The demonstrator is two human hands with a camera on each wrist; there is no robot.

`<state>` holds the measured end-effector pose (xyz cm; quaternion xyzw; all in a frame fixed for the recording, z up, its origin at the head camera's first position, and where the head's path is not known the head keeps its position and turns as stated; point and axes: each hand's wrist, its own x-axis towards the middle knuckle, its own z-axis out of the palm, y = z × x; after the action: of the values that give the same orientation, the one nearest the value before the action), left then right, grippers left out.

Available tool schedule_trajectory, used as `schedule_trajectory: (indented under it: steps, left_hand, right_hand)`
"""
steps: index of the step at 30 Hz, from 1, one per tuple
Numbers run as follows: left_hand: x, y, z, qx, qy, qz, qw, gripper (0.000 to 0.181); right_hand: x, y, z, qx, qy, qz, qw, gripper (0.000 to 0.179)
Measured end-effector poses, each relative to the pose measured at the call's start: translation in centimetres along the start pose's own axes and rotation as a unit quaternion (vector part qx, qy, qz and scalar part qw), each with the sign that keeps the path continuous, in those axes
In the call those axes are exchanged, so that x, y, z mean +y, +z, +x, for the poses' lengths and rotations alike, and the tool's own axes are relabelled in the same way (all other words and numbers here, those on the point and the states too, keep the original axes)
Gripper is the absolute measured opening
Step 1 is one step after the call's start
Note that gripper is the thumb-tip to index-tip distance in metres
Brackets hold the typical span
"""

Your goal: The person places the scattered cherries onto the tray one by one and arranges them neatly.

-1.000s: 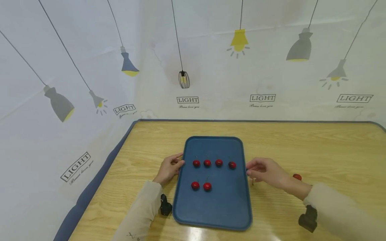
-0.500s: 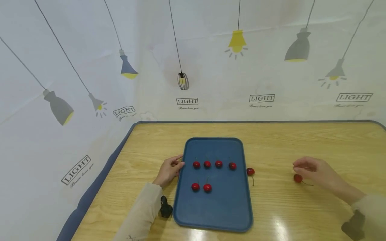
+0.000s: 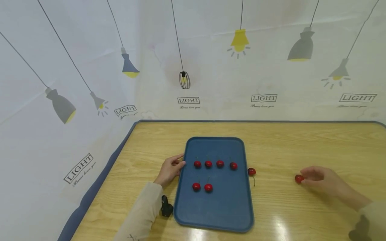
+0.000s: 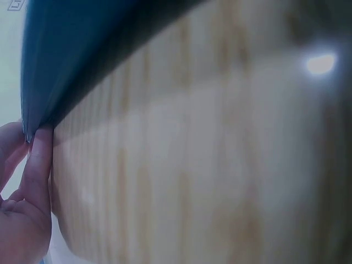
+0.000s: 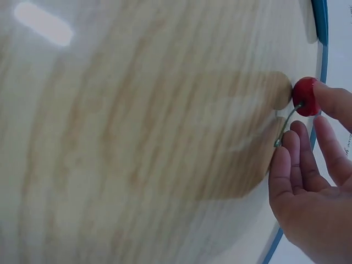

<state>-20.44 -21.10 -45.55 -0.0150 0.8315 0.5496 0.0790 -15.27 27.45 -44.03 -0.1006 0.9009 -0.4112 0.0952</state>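
Observation:
In the head view my left hand (image 3: pixel 170 170) grips the left rim of a blue tray (image 3: pixel 220 209). The left wrist view has the tray's edge (image 4: pixel 60 60) between the thumb and fingers. My right hand (image 3: pixel 325 180) is off to the tray's right, with thumb and index finger pinching a red cherry (image 3: pixel 299 179) at table level. Its thin green stem shows in the right wrist view, hanging from the cherry (image 5: pixel 306 98) near the other fingers. On the tray, several cherries (image 3: pixel 208 164) form a back row, and two cherries (image 3: pixel 208 187) sit in front of them.
Another cherry (image 3: pixel 251 171) lies on the wood-grain table (image 3: pixel 277 147) against the tray's right rim, stem toward the front. A wall covering printed with lamps (image 3: pixel 223 67) stands behind the table's far edge.
My right hand moved from the cherry beside the tray's right rim, which it left on the table, to the farther cherry and closed its fingertips on it. The left hand stayed on the tray.

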Motion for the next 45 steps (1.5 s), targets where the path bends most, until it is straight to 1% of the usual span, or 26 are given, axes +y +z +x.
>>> schedule_trajectory:
  steps: [5,8,11,15,16,18,20,22,23,29,32,35,37,42,45]
  left_hand:
    - [0.1,-0.1,-0.1,-0.002,0.003,0.0,1.0,0.042]
    - [0.4,-0.1,-0.3,-0.007,0.004,-0.005,1.0,0.043]
    - [1.3,-0.2,-1.0,-0.011,0.004,-0.007,0.9999,0.043]
    - [3.1,-0.2,-2.2,-0.01,-0.001,-0.004,0.9999,0.042]
    - [3.1,-0.2,-2.3,-0.009,0.004,-0.004,0.9999,0.042]
    - [3.5,-0.2,-2.5,-0.008,0.002,-0.004,1.0,0.042]
    - [3.4,-0.2,-2.5,-0.009,0.002,-0.006,0.9999,0.042]
    - [2.9,-0.2,-2.1,-0.01,0.004,-0.009,0.9999,0.042]
    - [2.8,-0.2,-2.0,-0.011,-0.002,-0.01,0.9999,0.042]
    - [0.6,-0.1,-0.4,-0.008,-0.006,-0.013,0.9999,0.043]
    - [0.2,0.0,-0.1,-0.003,-0.01,-0.009,0.9999,0.043]
    - [0.4,0.0,-0.2,-0.004,-0.005,-0.012,0.9999,0.043]
    - [0.8,-0.1,-0.5,-0.008,-0.003,-0.014,0.9999,0.043]
    - [2.5,-0.1,-1.7,-0.014,0.001,-0.009,0.9999,0.043]
    - [3.2,-0.1,-2.3,-0.015,0.001,-0.008,0.9999,0.042]
  right_hand:
    - [0.3,0.4,0.0,-0.004,-0.007,-0.001,1.0,0.037]
    - [0.6,0.6,0.1,-0.004,-0.02,-0.002,0.9998,0.036]
    - [0.7,0.8,0.3,0.001,-0.035,-0.005,0.9994,0.035]
    - [0.7,1.2,0.5,0.01,-0.053,-0.013,0.9985,0.031]
    - [0.6,1.3,0.6,0.014,-0.055,-0.016,0.9983,0.03]
    - [0.4,1.5,0.8,0.018,-0.065,-0.019,0.9975,0.029]
    - [0.0,1.7,0.9,0.022,-0.07,-0.021,0.9971,0.028]
    - [-0.3,1.8,1.1,0.026,-0.075,-0.024,0.9965,0.027]
    - [-0.5,1.9,1.2,0.027,-0.074,-0.024,0.9966,0.026]
    - [-1.2,2.3,1.6,0.025,-0.076,-0.019,0.9966,0.025]
    - [-1.4,2.4,1.8,0.031,-0.08,-0.022,0.9961,0.023]
    - [-1.5,2.5,2.0,0.029,-0.072,-0.025,0.9967,0.023]
    - [-1.6,2.5,2.1,0.028,-0.068,-0.019,0.9971,0.023]
    - [-2.0,2.7,2.2,0.03,-0.076,-0.003,0.9967,0.022]
    - [-2.2,2.8,2.3,0.025,-0.066,0.004,0.9975,0.023]
